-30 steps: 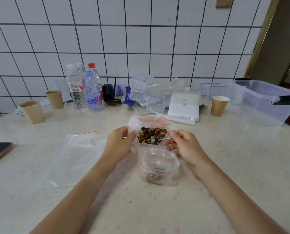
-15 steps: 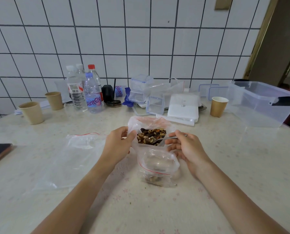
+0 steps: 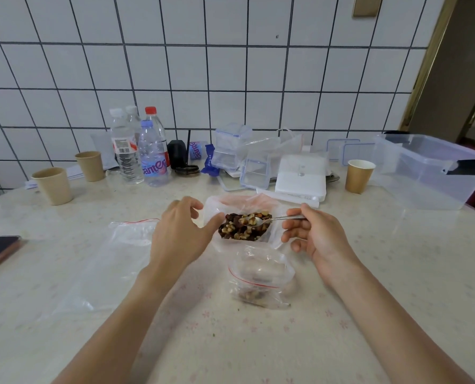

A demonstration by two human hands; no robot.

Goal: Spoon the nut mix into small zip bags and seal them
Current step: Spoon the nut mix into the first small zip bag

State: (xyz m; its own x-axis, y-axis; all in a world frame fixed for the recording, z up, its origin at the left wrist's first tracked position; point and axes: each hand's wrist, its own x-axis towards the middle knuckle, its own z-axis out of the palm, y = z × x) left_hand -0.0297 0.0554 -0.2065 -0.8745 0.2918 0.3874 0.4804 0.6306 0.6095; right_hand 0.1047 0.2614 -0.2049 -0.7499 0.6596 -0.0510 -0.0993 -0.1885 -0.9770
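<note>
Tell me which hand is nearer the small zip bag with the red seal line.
Right. The right hand holds the spoon just up and right of the small bag; the left hand hovers farther off, up and left, by the nut bag.

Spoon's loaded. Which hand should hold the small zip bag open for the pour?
Left. The right hand grips the spoon loaded over the nut mix. The left hand is free, fingers spread, and the small zip bag lies unheld between both hands.
</note>
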